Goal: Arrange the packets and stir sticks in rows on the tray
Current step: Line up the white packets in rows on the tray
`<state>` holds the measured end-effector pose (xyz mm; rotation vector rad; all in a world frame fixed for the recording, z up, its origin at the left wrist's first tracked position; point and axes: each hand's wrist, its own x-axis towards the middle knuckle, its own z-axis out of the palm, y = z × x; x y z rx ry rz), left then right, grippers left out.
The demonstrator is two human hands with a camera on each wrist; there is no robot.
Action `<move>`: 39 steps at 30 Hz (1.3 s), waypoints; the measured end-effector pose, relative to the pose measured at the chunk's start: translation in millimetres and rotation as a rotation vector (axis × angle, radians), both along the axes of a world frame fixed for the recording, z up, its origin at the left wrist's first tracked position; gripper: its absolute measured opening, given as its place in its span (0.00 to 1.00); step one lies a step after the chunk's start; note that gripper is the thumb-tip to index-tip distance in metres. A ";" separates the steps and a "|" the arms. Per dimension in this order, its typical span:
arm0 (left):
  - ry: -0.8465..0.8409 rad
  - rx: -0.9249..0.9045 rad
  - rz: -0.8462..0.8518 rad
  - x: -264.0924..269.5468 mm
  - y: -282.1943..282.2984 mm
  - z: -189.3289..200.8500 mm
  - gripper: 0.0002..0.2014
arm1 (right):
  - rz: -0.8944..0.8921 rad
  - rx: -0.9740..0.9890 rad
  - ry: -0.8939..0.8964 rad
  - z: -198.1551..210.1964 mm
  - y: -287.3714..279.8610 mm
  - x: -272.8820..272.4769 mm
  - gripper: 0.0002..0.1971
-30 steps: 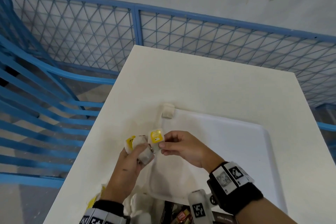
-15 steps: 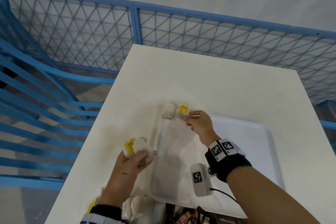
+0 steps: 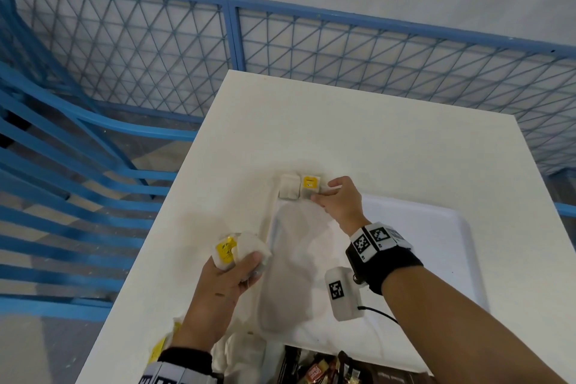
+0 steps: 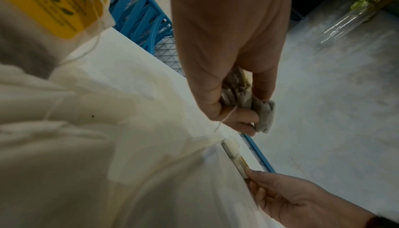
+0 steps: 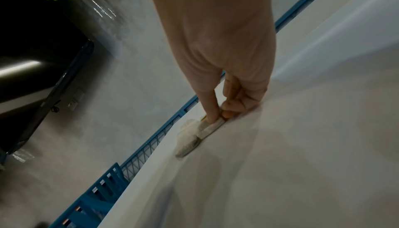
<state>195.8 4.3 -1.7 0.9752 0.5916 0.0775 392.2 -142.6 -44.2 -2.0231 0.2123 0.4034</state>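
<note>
- Pinched between thumb and forefinger of the right hand (image 3: 338,201), a yellow-tagged tea bag (image 3: 310,185) goes down at the far left corner of the white tray (image 3: 436,227), just beside a plain bag (image 3: 288,186) that already lies there; the grip has not let go.
- Left hand (image 3: 232,274) clenches a bunch of bags (image 3: 238,248) above the tabletop (image 3: 389,140), just left of the tray, one yellow tag showing, a string dangling loose in the left wrist view.
- Risk one: both placed bags sit right on the tray's far rim, possibly half over it; a careless release could tip the new bag onto the tabletop.
- Risk two: fingers lifting away may drag the tag or string and skew the bag, or nudge its neighbour, spoiling the row at its start.
- Risk three: the left-hand bunch is crumpled tight; strings may tangle, so pulling the next bag free could bring two, or drop some.
- Dark packets (image 3: 318,371) wait at the near edge; stir sticks cannot be made out, so most of the task appears to remain.
</note>
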 end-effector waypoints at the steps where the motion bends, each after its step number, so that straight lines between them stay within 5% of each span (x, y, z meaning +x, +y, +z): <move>1: 0.003 0.009 0.010 0.5 -0.3 -0.1 0.11 | -0.007 0.003 0.004 0.0 -0.4 -0.3 0.23; 7: -0.016 0.040 -0.002 2.8 0.1 5.8 0.11 | 0.061 0.048 -0.049 26.3 2.2 -24.8 0.15; 14: 0.025 0.164 -0.074 0.9 -1.5 8.2 0.28 | 0.562 0.369 0.311 66.5 -0.9 -77.5 0.09; 18: 0.022 0.179 -0.097 -0.1 -2.5 9.8 0.30 | 0.665 0.436 0.367 64.8 -4.5 -90.4 0.10; 24: 0.062 0.043 -0.003 1.2 -2.6 5.6 0.09 | 0.515 0.540 0.422 56.3 -5.3 -89.4 0.05; 27: 0.062 0.064 0.017 -1.4 4.3 1.8 0.14 | 0.397 0.573 0.437 52.7 -0.3 -83.4 0.07; 30: 0.065 0.085 0.033 -2.9 5.0 0.1 0.10 | 0.212 0.572 0.386 48.0 2.6 -73.6 0.07; 39: 0.044 0.034 0.023 -4.6 3.9 -1.9 0.13 | -0.061 0.252 0.169 19.2 24.7 -43.8 0.14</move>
